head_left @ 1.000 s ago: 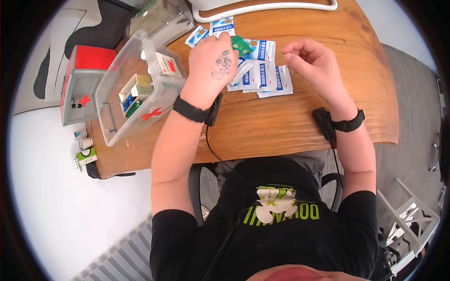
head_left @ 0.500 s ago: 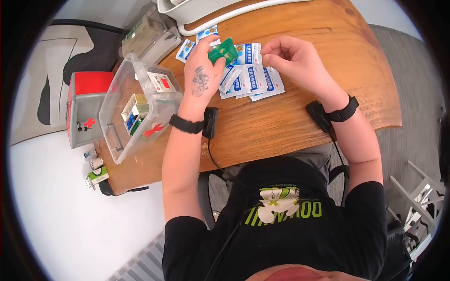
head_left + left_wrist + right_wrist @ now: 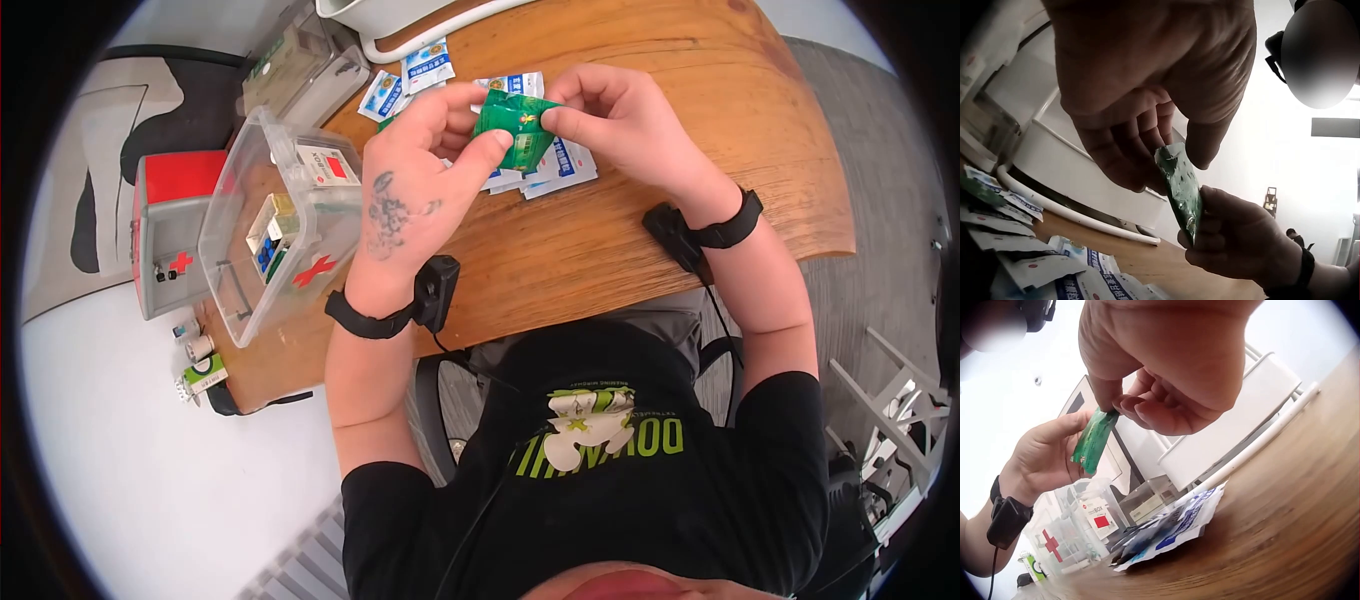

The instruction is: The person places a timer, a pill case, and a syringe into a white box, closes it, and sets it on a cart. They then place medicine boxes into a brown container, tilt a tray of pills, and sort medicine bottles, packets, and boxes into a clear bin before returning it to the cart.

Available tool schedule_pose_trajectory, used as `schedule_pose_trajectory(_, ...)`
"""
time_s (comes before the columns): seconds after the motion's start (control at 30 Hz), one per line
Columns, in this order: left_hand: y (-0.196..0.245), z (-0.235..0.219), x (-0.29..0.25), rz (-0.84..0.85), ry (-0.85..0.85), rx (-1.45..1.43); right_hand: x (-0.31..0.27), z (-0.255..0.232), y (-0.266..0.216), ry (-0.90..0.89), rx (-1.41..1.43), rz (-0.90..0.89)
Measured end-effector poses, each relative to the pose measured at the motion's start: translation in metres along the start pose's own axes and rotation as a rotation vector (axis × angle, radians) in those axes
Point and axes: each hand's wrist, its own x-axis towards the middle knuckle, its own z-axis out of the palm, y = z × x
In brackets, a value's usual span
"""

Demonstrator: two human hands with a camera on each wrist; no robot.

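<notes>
A green packet (image 3: 517, 130) is held up above the table between both hands. The left hand (image 3: 415, 190) pinches its left side, thumb in front. On its right edge, the right hand (image 3: 625, 125) pinches with thumb and fingertips. In the left wrist view the packet (image 3: 1181, 190) hangs nearly edge-on between the hands. Below it lie overlapping white and blue sachets (image 3: 562, 170), with more sachets (image 3: 427, 64) behind the left hand. The right wrist view shows the packet (image 3: 1094, 441) over the sachets (image 3: 1179, 528).
An open clear box (image 3: 235, 290) with a red cross and small boxes inside stands at the left. Beside it is a red and grey case (image 3: 185, 215). A clear container (image 3: 310, 75) and a white rack (image 3: 440, 38) stand at the back.
The left hand has lifted the green packet off the sachets and brought it toward the body and right. The right hand has moved in and taken hold of its right edge.
</notes>
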Motion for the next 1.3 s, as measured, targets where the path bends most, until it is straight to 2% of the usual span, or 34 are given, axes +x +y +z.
schedule_pose_trajectory(0.1,0.006,-0.006,-0.005,-0.008,0.02,0.116,0.0,0.005,0.005,0.052,0.042,-0.099)
schedule_pose_trajectory(0.2,0.013,-0.01,-0.011,0.226,0.07,0.391,-0.005,0.006,-0.002,0.002,0.046,-0.081)
schedule_pose_trajectory(0.23,0.023,-0.018,-0.014,0.368,0.036,0.591,-0.004,0.007,0.0,0.025,0.016,-0.082)
schedule_pose_trajectory(0.33,0.047,-0.061,-0.02,0.628,0.181,0.869,-0.002,0.0,0.005,0.06,0.06,-0.084)
schedule_pose_trajectory(0.4,0.061,-0.096,-0.03,0.532,0.315,0.777,0.0,-0.006,0.008,0.079,0.087,-0.044)
schedule_pose_trajectory(0.43,0.064,-0.118,-0.035,0.495,0.358,0.838,-0.001,-0.005,0.008,0.085,0.085,-0.041)
schedule_pose_trajectory(0.5,0.072,-0.162,-0.045,0.389,0.365,0.88,-0.001,-0.003,0.007,0.108,0.073,-0.042)
schedule_pose_trajectory(0.6,0.072,-0.217,-0.053,0.117,0.28,0.971,-0.002,0.0,0.006,0.112,0.046,-0.04)
schedule_pose_trajectory(0.7,0.051,-0.265,-0.062,-0.083,0.043,1.117,0.0,0.001,0.011,0.099,0.041,-0.029)
schedule_pose_trajectory(0.8,0.036,-0.275,-0.066,-0.125,-0.267,1.236,0.002,0.0,0.013,0.106,0.021,-0.017)
schedule_pose_trajectory(0.83,0.026,-0.279,-0.067,-0.108,-0.339,1.323,0.002,-0.001,0.014,0.109,0.015,-0.017)
schedule_pose_trajectory(0.93,0.008,-0.276,-0.069,-0.051,-0.486,1.337,0.003,-0.003,0.018,0.105,0.031,-0.021)
schedule_pose_trajectory(1.03,-0.001,-0.265,-0.062,-0.242,-0.649,1.41,0.003,-0.004,0.017,0.112,0.021,-0.018)
schedule_pose_trajectory(1.23,-0.034,-0.275,-0.065,-0.118,-0.659,1.287,0.003,-0.007,0.013,0.116,0.019,-0.024)
schedule_pose_trajectory(1.3,-0.036,-0.274,-0.062,-0.204,-0.707,1.315,0.003,-0.008,0.014,0.109,0.019,-0.027)
